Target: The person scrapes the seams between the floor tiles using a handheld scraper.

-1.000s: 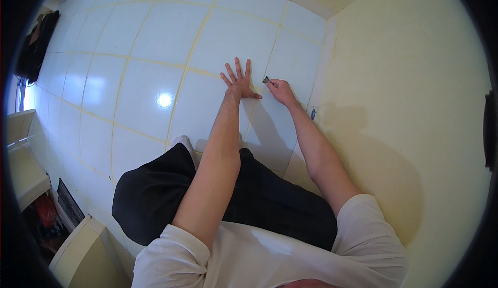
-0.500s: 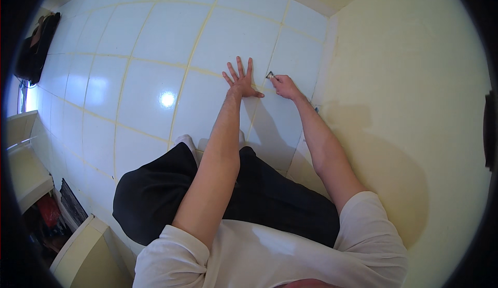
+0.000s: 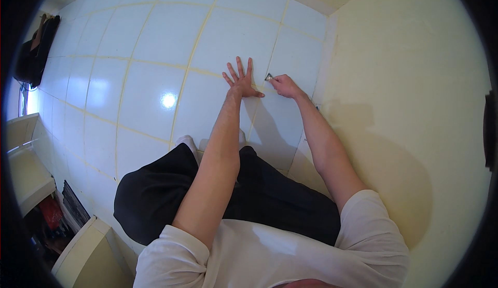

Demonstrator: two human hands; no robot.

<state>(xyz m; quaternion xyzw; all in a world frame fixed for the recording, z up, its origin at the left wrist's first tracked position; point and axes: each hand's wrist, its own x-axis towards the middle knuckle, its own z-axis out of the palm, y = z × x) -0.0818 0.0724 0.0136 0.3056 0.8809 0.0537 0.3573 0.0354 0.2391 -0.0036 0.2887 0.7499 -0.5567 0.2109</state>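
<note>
My left hand lies flat on the white tiled floor, its fingers spread and nothing in it. Just to its right, my right hand is closed around a small scraper. The scraper's short dark blade points away to the upper left and sits at a joint between two tiles. Its handle is mostly hidden in my fist. Above the blade this joint looks thin and dark, while most other joints are yellowish.
A cream wall rises close on my right. Black cloth covers my bent legs, and a white-socked foot rests on the floor. At far left are a black bag-like object and a cream cabinet with items inside.
The scraper and my right hand have shifted very slightly left and nearer to me along the joint. My left hand stays in place.
</note>
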